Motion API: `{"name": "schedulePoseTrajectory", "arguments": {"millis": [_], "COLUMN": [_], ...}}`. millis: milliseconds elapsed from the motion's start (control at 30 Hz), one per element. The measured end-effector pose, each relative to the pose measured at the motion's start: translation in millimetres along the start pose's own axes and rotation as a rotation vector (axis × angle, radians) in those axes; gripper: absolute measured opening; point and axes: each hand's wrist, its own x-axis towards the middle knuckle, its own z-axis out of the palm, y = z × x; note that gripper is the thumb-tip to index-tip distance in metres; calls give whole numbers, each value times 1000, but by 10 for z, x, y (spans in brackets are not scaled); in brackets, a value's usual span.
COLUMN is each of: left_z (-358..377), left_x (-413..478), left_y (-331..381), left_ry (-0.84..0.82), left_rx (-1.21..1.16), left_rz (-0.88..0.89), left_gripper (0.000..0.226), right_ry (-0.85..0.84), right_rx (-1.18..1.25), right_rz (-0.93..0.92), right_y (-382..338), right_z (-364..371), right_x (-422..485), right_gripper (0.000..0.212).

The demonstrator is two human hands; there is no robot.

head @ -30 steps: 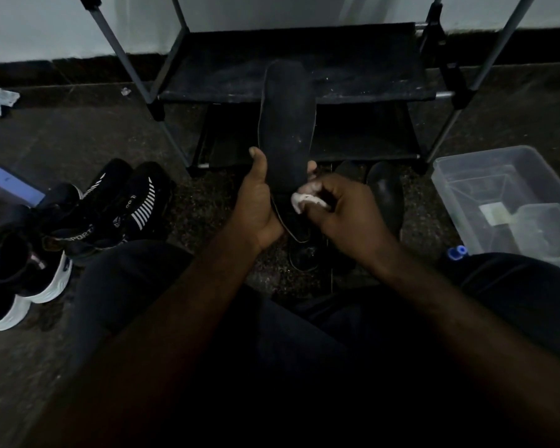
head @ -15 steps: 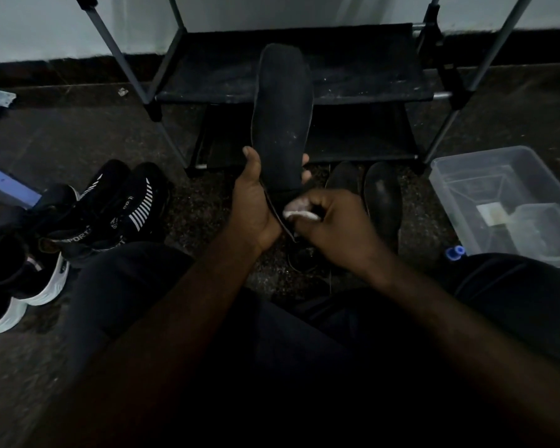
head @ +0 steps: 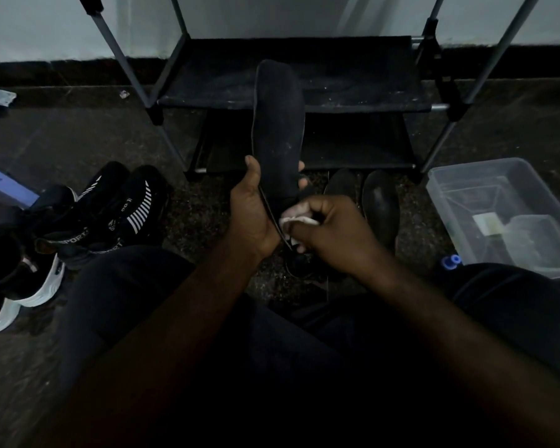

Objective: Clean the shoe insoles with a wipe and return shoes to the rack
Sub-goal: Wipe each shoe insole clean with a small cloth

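L hand [head: 251, 218] gripping dark insole [head: 278, 130] upright in front of rack [head: 291, 76], R hand [head: 333, 231] pinching white wipe [head: 296, 218] against insole's lower end — black shoes [head: 380, 205] on floor just behind, clear tub [head: 505, 215] at right

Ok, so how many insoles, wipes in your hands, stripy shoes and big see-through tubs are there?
Insole: 1
Wipe: 1
Striped shoes: 2
Big clear tub: 1
Total: 5
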Motion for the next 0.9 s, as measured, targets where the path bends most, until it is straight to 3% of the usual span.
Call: {"name": "schedulePoseTrajectory", "arguments": {"millis": [67,267,433,667,800,900], "left_z": [6,86,94,108,100,102], "left_x": [-6,-62,-71,-65,-28,-37], "left_y": [-12,-21,-33,-10,-59,-74], "left_ry": [-10,-47,-151,55,96,74], "left_rx": [27,-18,-86,65,67,72], "left_rz": [-36,-3,53,-37,-11,-7], "left_gripper": [78,62,60,90,84,84], "right_ry": [-2,276,261,150,30,68], "right_rx": [164,403,157,-222,-312,-478], "right_rz": [31,4,-124,-338,-417,-524], "right_y": [-81,-101,-34,104,114,106], "right_z": [-61,-427,-340,-204,-53,-65], "right_x": [29,138,115,85,17,45], "right_gripper": [5,17,20,16,18,19]}}
